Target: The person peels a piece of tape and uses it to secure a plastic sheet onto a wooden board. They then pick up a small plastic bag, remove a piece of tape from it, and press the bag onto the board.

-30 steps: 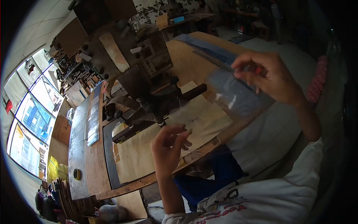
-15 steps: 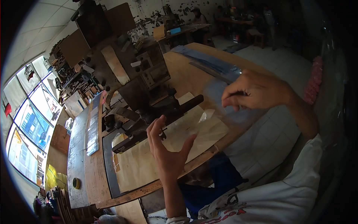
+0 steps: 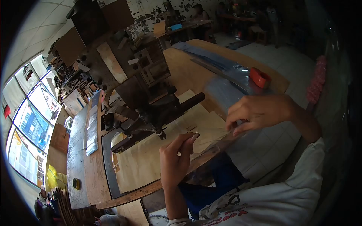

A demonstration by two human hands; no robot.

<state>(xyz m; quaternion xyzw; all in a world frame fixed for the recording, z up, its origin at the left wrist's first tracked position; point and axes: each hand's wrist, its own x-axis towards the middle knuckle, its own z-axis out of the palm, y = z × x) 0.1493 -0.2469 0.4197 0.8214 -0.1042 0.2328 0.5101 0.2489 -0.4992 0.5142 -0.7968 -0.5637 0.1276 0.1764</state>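
In the head view, the left hand (image 3: pixel 176 158) is held above the near part of a broad, pale-yellow flat sheet (image 3: pixel 141 162), its thumb and index finger closed in a narrow pinch. A tiny whitish spot shows at those fingertips, too small to tell whether it is something held or a nail. The right hand (image 3: pixel 260 113), apart from the left, is beside the sheet's right end, palm down, with its fingers curled and the thumb drawn in to them; whether anything thin is caught there cannot be told. The sheet lies on a wooden-edged table (image 3: pixel 130 198), partly beneath a dark metal machine (image 3: pixel 151 111) with a long black bar (image 3: pixel 192 103) slanting over it. Beyond the right hand, a red, ring-shaped object (image 3: pixel 259 78) rests on glossy blue plastic sheeting (image 3: pixel 239 71). At the left, a small round yellow-and-black roll (image 3: pixel 76 183) stands on a grey worktop (image 3: pixel 75 150), and a shiny, translucent bluish strip (image 3: pixel 92 137) lies farther back.
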